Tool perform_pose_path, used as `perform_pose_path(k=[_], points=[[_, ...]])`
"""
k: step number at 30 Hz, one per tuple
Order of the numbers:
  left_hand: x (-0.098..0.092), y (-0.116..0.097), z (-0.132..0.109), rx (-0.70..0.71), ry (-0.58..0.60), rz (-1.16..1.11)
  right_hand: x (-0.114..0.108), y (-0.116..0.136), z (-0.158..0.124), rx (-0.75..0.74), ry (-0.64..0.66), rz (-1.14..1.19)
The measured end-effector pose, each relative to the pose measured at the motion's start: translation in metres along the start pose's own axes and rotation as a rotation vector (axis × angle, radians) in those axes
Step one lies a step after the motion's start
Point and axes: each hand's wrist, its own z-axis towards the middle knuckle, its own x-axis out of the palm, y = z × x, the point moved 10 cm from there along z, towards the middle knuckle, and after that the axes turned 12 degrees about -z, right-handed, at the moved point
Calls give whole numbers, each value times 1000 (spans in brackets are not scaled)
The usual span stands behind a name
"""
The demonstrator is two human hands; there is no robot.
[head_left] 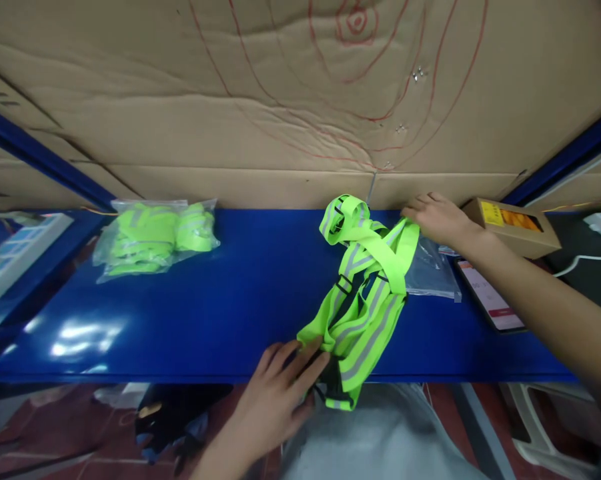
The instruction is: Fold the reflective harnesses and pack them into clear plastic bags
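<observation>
A neon yellow-green reflective vest [370, 320], made of elastic straps with grey stripes and black buckles, lies loosely bunched on the blue table, its lower end hanging over the front edge. My left hand [283, 393] is closed on the vest's lower left part by that edge. At the upper right, my right hand [437, 217] pinches a strap loop of the same vest; its fingertips are partly hidden. A flat transparent plastic bag [433, 270] lies beneath and to the right of the straps.
Bagged yellow-green vests [147, 240] lie at the table's back left. On the right are a phone [493, 297] and a small cardboard box [517, 230]. A cardboard wall [280, 127] with red rings backs the blue table [240, 293]. A white stool [535, 427] stands below right.
</observation>
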Motion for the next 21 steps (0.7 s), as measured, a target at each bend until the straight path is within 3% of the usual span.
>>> perform_pose_path(k=[3, 6, 8, 10, 12, 14, 18, 21], points=[[8, -6, -6, 9, -40, -6, -25, 8, -24, 56, -124, 72], [12, -11, -8, 30, -26, 25, -68, 41, -74, 146, -196, 192], [13, -15, -7, 52, -7, 53, -100, 92, -113, 91, -240, 320], [15, -20, -5, 83, 16, 62, -127, 158, -151, -72, -296, 510], [18, -28, -4, 125, 26, 54, -129, 212, -176, -129, -252, 620], [24, -37, -3, 177, 46, 51, -115, 240, -187, -60, -211, 669], [35, -56, -2, 291, 70, 19, -95, 250, -189, -41, -227, 785], [33, -66, 0, 363, 32, -17, -90, 244, -182, -127, -110, 880]])
